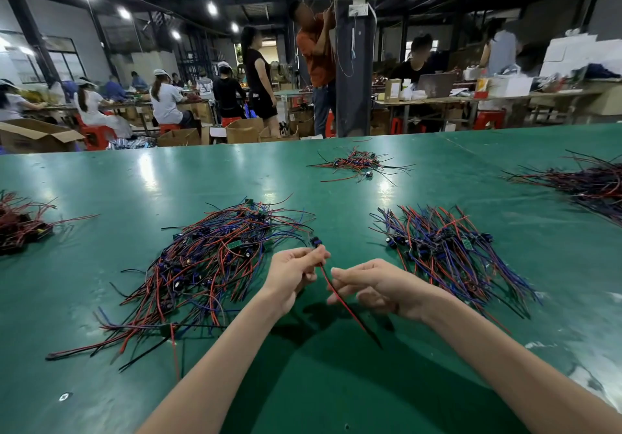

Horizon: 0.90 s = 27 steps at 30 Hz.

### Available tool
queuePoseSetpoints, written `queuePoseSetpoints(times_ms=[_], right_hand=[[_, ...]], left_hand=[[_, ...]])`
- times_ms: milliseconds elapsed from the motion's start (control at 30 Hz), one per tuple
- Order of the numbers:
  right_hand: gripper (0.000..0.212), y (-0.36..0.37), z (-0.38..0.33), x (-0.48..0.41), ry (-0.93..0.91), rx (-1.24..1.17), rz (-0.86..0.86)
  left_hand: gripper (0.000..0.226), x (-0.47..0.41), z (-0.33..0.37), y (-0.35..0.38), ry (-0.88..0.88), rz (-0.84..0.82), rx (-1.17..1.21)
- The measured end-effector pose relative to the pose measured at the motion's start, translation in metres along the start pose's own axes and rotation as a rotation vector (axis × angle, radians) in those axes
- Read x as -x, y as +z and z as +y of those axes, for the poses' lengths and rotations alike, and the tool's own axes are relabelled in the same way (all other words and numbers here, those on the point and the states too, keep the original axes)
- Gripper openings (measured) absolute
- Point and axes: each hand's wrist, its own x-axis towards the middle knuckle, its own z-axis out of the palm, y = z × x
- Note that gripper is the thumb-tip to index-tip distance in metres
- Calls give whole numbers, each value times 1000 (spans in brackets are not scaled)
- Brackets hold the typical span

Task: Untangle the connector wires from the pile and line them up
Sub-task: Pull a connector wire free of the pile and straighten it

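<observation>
**One wire lifted clear between two heaps**

We hold a red-and-black wire above the tabletop, near the middle of its near edge. Our left hand pinches the wire's top just below the dark connector, with the fingers curled in round it. From there the wire slants down and to the right, its free end hanging loose. Our right hand has its fingers loosely bent, with the tips right at the wire; we cannot tell whether they grip it.

Left of our hands sprawls the tangled pile of red, blue and black wires. To the right lies a tidier heap, its wires running roughly one way. A small bunch sits toward the far edge. More heaps lie at the left edge and the right edge.
</observation>
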Motion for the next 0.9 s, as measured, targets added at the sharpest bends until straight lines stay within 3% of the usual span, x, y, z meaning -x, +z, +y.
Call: queuePoseSetpoints(times_ms=[100, 200, 433, 700, 900], right_hand=[[19, 0, 3, -3, -65, -35, 133], [22, 5, 8, -5, -103, -48, 195], [19, 5, 4, -7, -109, -65, 136], [14, 11, 11, -4, -68, 69, -37], [8, 10, 9, 0, -102, 91, -57]], left_hand=[[16, 6, -5, 10, 10, -80, -74], [17, 11, -8, 15, 42, -112, -119], [13, 9, -6, 15, 158, -16, -144], [12, -2, 5, -7, 160, 263, -38], [12, -4, 5, -9, 163, 297, -22]])
